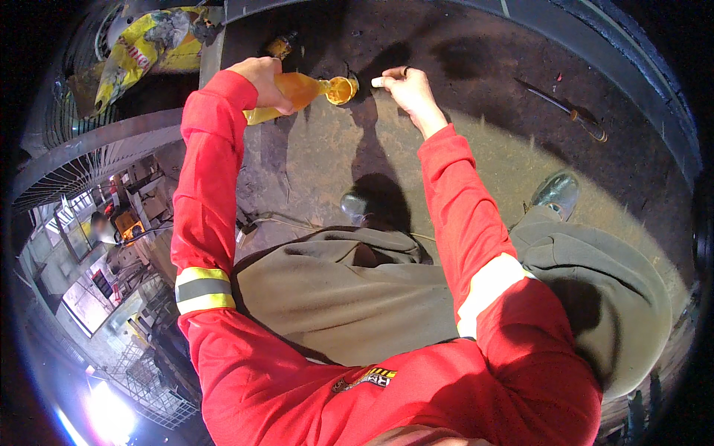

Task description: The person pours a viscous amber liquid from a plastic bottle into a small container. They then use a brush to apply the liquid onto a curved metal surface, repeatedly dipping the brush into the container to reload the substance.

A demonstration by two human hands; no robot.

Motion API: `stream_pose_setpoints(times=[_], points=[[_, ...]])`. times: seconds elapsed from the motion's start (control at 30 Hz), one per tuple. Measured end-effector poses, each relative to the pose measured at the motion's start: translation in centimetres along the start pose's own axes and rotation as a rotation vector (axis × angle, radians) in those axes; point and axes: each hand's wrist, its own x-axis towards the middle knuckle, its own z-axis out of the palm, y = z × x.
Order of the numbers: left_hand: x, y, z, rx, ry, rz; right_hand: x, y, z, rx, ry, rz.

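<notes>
My left hand (262, 80) is wrapped around a clear bottle of orange-yellow liquid (299, 89). The bottle lies tipped over to the right, and its neck is at the mouth of a small round container (341, 91). Orange-yellow colour shows inside that container; whether liquid is flowing cannot be made out. To the right of it, and apart from it, my right hand (410, 93) pinches a small white cap (378, 82) between thumb and fingers.
A screwdriver-like tool (574, 114) lies on the dirty floor at the right. Beyond my left hand is a small amber object (281, 46). A crumpled yellow bag (141, 56) sits at the upper left by a metal edge (212, 56). My shoes (556, 192) rest close by.
</notes>
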Motion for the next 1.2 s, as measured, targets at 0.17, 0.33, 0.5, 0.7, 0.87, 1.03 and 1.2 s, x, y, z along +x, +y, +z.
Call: stream_pose_setpoints(times=[0.17, 0.33, 0.5, 0.7, 0.87, 1.03, 1.2], points=[[0.3, -0.4, 0.7, -0.025, 0.044, 0.036, -0.1, -0.1, 0.0, 0.008, 0.000, 0.010], [0.1, -0.3, 0.8, 0.013, 0.057, 0.040, 0.0, 0.0, 0.1, 0.005, -0.014, 0.008], [0.3, 0.2, 0.5, 0.037, -0.008, 0.037, -0.2, -0.5, -0.1, 0.032, -0.006, 0.037], [0.5, 0.1, 0.7, 0.037, 0.017, 0.052, -0.1, -0.4, -0.2, 0.002, 0.005, 0.029], [0.6, -0.4, 0.9, 0.036, 0.034, 0.062, -0.1, -0.3, 0.0, 0.005, -0.008, 0.045], [0.3, 0.3, 0.4, 0.035, 0.027, 0.053, 0.1, 0.1, -0.1, 0.016, -0.004, 0.034], [0.1, 0.4, 0.3, 0.032, 0.014, 0.038, -0.1, -0.2, 0.0, -0.001, -0.024, 0.020]])
